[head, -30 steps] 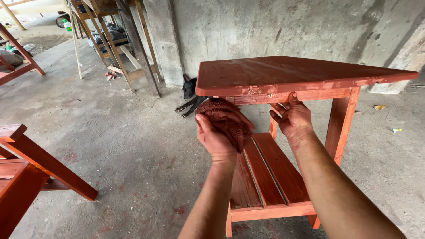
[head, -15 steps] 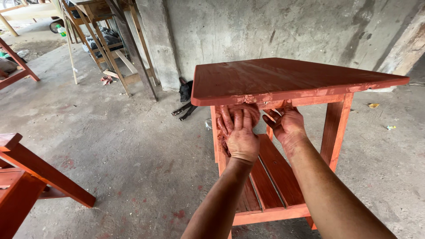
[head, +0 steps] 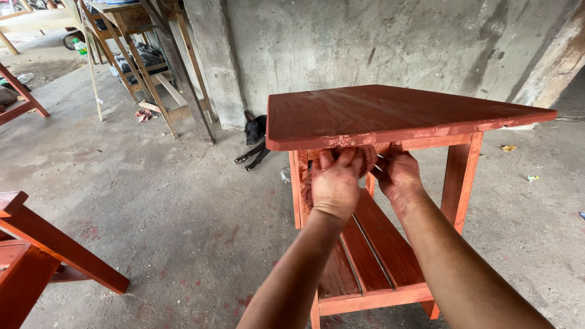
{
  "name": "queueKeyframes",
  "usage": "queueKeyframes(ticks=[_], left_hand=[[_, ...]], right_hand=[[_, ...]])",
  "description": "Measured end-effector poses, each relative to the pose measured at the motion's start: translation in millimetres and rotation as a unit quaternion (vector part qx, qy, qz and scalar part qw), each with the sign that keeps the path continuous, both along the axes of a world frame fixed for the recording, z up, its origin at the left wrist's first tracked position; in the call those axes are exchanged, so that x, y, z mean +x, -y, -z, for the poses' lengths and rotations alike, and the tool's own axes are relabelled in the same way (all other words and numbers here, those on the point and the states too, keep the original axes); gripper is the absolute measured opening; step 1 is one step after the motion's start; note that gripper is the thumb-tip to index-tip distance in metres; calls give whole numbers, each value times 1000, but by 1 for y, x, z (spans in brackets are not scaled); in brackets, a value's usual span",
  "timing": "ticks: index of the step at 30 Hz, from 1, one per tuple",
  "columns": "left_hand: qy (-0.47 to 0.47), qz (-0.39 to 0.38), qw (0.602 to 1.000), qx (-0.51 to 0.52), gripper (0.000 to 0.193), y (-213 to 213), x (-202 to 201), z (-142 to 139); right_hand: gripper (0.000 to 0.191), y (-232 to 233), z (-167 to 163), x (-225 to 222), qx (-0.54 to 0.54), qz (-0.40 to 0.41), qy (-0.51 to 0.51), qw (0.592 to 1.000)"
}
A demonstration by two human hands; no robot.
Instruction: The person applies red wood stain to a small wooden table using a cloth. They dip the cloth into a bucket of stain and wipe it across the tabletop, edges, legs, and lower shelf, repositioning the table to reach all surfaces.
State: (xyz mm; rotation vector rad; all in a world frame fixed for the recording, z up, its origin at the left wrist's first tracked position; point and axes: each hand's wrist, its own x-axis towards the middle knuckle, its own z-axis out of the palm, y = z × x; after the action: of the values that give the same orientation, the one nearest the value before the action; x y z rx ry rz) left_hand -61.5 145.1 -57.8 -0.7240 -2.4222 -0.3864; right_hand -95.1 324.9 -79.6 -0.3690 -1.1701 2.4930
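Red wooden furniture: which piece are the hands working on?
The red table by the wall; both hands press under its top. The other red piece stands untouched, lower left.

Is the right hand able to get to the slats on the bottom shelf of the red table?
Probably yes. The right hand is up under the tabletop, and the slatted shelf lies right below it, with nothing showing between them. The table's near side is open there.

hands (head: 365,176) under tabletop (head: 396,113) (slatted shelf (head: 365,256) below)
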Motion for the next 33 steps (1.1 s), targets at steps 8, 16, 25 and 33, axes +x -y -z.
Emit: queueKeyframes(ticks=[8, 16, 25, 33], left_hand=[[26, -72, 983, 164, 62, 45, 0, -2], [-28, -19, 962, 272, 65, 62, 3, 12], [-55, -29, 976, 209, 70, 46, -2, 2], [0, -70, 981, 184, 71, 47, 15, 21]], right_hand=[[36, 1, -13, -4, 29, 4, 42, 999], [35, 4, -7, -6, 16, -11, 34, 999], [34, -6, -11, -12, -1, -10, 14, 1000], [34, -4, -17, -19, 0, -3, 1, 1000]])
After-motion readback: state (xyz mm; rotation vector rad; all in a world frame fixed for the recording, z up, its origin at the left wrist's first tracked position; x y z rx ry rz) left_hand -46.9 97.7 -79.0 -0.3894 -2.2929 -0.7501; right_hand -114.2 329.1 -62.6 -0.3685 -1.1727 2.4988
